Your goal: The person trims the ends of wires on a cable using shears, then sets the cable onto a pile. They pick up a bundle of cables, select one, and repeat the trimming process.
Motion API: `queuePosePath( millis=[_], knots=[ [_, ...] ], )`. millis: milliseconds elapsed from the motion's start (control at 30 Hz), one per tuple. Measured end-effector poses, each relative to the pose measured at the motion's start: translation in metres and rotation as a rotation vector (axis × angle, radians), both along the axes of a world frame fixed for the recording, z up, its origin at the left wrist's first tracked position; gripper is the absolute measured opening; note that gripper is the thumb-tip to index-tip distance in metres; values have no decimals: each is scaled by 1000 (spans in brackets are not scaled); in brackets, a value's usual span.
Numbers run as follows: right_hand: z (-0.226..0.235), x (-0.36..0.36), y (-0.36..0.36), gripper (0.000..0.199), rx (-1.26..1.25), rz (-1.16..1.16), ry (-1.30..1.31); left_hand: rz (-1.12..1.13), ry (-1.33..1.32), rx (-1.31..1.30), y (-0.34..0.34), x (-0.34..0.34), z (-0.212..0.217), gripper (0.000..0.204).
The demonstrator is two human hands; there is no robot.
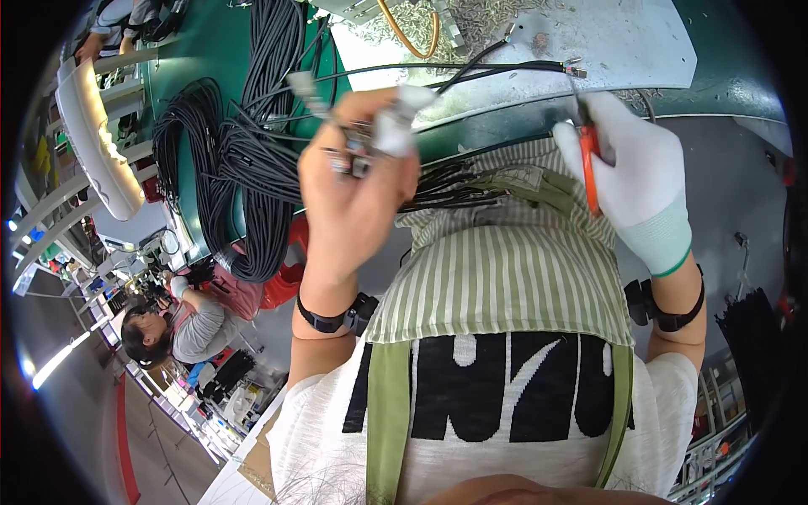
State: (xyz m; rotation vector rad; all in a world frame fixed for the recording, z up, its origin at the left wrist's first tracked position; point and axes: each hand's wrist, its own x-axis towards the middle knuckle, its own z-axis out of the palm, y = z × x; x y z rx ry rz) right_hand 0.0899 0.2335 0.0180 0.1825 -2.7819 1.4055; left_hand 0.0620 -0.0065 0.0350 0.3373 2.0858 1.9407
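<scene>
My left hand [349, 202] is bare but for white coverings on some fingertips. It is closed round several metal cable connectors [358, 156], smeared by motion. Black cable ends [459, 187] lie across my lap beside it. A white glove covers my right hand [631, 160], which grips red-handled cutters [588, 172]. Their jaws point away from me, close to the table's near edge, and are partly hidden. Just beyond them, a black cable [497, 69] ends in a metal plug [575, 72] over the white sheet.
Coiled black cables [261, 160] cover the left of the green table [715, 99]. On the white sheet [644, 50] lie many small metal scraps [497, 18] and a metal fixture with an orange loop [411, 42]. A lamp [101, 143] stands left. Another person [198, 316] sits farther left.
</scene>
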Motion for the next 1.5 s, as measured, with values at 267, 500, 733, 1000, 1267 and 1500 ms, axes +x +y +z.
queuePosePath(
  millis=[267, 500, 733, 1000, 1267, 1500],
  knots=[
    [11, -14, -19, 15, -148, 228, 192, -6, -118, 95, 29, 13, 3, 25],
    [10, -13, -13, 14, -562, 195, -424, -109, 86, -136, 12, 14, -2, 26],
    [7, -1, -22, 13, -847, 212, -439, -109, -173, -21, 18, 6, 1, 22],
    [1, -1, -32, 15, 132, 38, 555, 154, 19, -114, 27, 11, 3, 17],
    [0, 8, -29, 17, -127, 232, 117, 200, 257, -150, 34, 13, -5, 17],
    [0, 8, -31, 14, -134, 249, 169, 44, 317, -254, 22, 14, -7, 20]
  ],
)
